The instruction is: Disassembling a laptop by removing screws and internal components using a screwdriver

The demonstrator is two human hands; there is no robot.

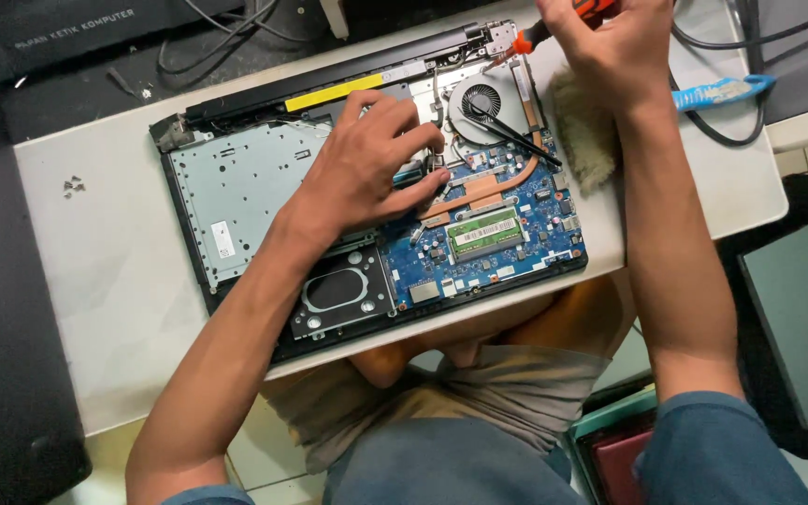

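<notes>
**A:** Head view, biggest first: what do you have?

**B:** I see a pale table [105,281] carrying an opened laptop base [236,187], its underside facing up. My left hand [367,168] lies flat on the middle of it, fingers curled down onto the board beside the copper heat pipe [488,192]. It grips nothing that I can make out; it looks like it is pressing or steadying.

**A:** And the other hand?

**B:** My right hand [614,47] is closed around the orange handle of a screwdriver [540,33], at the top edge of the frame. The shaft runs out of the fist down and to the left, its long axis slanting toward the laptop's hinge corner [493,37]. The tip is hidden or too small to place exactly.

**A:** Which hand is nearer the fan?

**B:** The right one. The round cooling fan [483,98] lies just below and left of that fist; the left hand's fingertips sit a little farther off, on its other side. A pair of black tweezers [512,131] lies across the fan housing.

**A:** Anything held inside the shell?

**B:** The blue mainboard [526,234] with a green memory module [483,231] seated in it, an empty drive bay [339,290] below my left wrist, and a silver plate [245,182] to its far side. A brush [584,140] rests under my right wrist, and tiny screws [73,186] lie well apart on the table.
</notes>
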